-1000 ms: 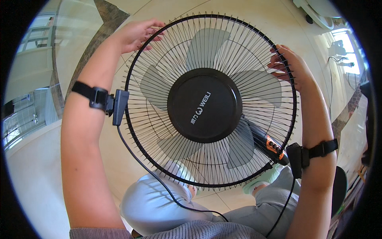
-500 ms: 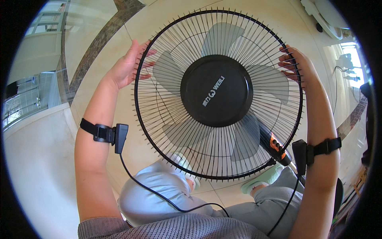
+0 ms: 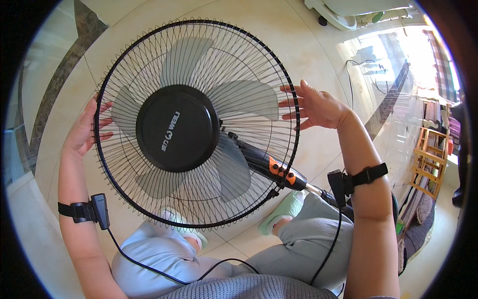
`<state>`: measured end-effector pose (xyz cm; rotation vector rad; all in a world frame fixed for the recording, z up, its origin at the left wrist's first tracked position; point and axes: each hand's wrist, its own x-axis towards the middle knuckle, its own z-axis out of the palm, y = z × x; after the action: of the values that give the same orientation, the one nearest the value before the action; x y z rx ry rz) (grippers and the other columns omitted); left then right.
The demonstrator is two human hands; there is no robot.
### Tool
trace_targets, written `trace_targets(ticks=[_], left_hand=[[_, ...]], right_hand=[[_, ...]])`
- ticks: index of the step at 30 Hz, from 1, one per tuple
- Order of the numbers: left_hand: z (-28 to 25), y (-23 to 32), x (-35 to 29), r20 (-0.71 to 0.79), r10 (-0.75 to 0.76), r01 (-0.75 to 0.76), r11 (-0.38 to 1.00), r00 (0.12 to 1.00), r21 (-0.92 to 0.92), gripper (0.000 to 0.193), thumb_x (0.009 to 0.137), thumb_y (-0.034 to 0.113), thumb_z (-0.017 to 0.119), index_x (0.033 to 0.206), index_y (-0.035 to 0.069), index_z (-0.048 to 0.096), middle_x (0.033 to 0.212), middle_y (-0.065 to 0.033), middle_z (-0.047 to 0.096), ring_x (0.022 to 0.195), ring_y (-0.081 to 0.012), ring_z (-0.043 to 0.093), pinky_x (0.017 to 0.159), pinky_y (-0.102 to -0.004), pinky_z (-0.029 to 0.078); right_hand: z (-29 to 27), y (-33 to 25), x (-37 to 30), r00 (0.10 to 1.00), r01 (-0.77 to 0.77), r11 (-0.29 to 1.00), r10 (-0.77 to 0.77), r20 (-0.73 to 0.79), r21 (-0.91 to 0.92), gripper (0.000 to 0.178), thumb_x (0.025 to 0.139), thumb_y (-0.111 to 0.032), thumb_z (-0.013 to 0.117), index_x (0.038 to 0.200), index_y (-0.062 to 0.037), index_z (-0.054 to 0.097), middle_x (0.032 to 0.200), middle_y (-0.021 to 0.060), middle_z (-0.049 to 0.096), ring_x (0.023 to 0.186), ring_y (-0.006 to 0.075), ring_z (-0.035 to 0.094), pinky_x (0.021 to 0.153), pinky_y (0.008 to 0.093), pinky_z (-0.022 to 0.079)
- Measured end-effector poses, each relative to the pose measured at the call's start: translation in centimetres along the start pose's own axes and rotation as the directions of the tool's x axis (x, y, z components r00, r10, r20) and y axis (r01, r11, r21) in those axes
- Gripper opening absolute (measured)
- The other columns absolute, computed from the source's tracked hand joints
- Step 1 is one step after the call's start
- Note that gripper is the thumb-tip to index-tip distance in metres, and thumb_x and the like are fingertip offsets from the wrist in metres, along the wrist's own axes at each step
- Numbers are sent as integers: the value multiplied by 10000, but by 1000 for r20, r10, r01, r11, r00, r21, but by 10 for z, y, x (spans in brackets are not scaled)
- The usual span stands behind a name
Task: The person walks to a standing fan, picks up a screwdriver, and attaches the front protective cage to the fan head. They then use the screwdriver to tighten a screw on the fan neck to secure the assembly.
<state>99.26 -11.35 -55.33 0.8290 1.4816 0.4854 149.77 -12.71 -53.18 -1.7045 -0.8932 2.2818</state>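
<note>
A fan head [image 3: 178,128] faces up at me, its black-rimmed wire cage [image 3: 158,218] around grey translucent blades and a black round centre cap. My left hand [image 3: 85,127] is at the cage's left edge, fingers stretched apart and reaching behind the rim. At the right edge, my right hand [image 3: 318,107] is open with spread fingers and raised thumb; its fingertips overlap the rim, and whether they touch cannot be told. Below the cage's right side shows the fan's black control housing [image 3: 286,173] with an orange panel and black knobs, joined to a metal pole.
My legs and pale green slippers [image 3: 284,212] are beneath the fan, on a cream tiled floor [image 3: 239,241]. Black cords run from the straps on both forearms. At the right stand a wooden rack [image 3: 429,154] and piled fabrics; a white wheeled base [image 3: 338,17] is at the far right.
My view has shifted rightward, so the fan sits farther left in it. The right hand's fingers have drawn outward from the cage, and more of the control housing shows.
</note>
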Motion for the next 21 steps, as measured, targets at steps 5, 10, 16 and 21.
trace_targets(ticks=[5, 10, 16, 21], left_hand=[[0, 3, 6, 9, -74, 74, 997, 997, -15, 672, 757, 630, 515, 1269, 210, 403, 1158, -11, 478, 945, -171, 499, 767, -392, 467], [1, 0, 4, 33, -33, 33, 999, 999, 7, 688, 746, 637, 523, 1284, 225, 401, 1162, -26, 474, 988, -190, 496, 791, -393, 458], [1, -2, 8, -1, -51, 51, 998, 999, 25, 645, 781, 623, 484, 1288, 233, 397, 1168, 0, 469, 963, -165, 479, 772, -383, 453], [-1, -6, 9, -8, -61, 62, 995, 998, 82, 606, 830, 594, 426, 1318, 245, 339, 1187, 25, 462, 995, -150, 447, 791, -368, 420]], right_hand=[[22, 8, 8, 995, 81, 991, -74, -63, 110, 527, 924, -486, 271, 1298, -125, 357, 1144, 96, 507, 968, 214, 543, 759, 388, 472], [27, 13, 5, 991, 107, 982, -92, -98, 154, 480, 933, -462, 267, 1266, -139, 391, 1044, 74, 551, 915, 186, 560, 740, 374, 476], [29, 17, 6, 980, 90, 993, -74, -186, 79, 566, 900, -536, 288, 1296, -138, 360, 1154, 98, 509, 954, 216, 548, 773, 390, 461], [11, 10, -14, 930, 47, 976, -121, -347, -215, 683, 852, -589, 358, 1313, -85, 344, 1241, 161, 444, 1084, 263, 492, 892, 391, 418]])
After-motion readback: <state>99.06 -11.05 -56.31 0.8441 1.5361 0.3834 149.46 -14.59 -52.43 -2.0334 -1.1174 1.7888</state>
